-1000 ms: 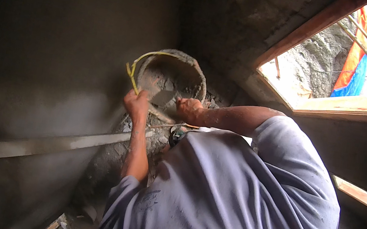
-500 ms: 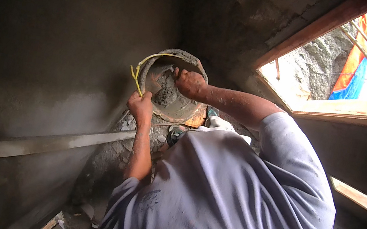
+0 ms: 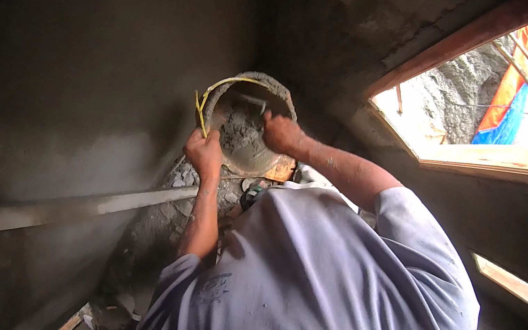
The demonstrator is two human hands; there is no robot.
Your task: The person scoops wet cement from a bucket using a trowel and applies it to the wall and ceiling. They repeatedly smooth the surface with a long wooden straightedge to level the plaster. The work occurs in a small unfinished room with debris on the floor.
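A round bucket (image 3: 290, 107), its rim crusted with grey mortar, stands ahead of me. Wet mortar (image 3: 240, 134) lies heaped inside it. My left hand (image 3: 204, 152) is closed on the near left of the rim, where a yellow cord handle (image 3: 201, 110) comes down beside my fingers. Inside the bucket's right side, my right hand (image 3: 281, 134) is closed round the grip of a trowel (image 3: 251, 100). The trowel's thin metal part shows beyond my knuckles, toward the far wall of the bucket; its grip is hidden in my fist.
Rubble (image 3: 186, 176) lies on the floor by the bucket, and a wooden block (image 3: 282, 169) sits near its base. A long pale board (image 3: 87, 208) runs along the left wall. At the right is a wood-framed window opening (image 3: 505, 157).
My right hand has drawn slightly toward me inside the bucket, and the trowel's metal part now shows near the far side. My left hand stays on the rim; the bucket has shifted slightly.
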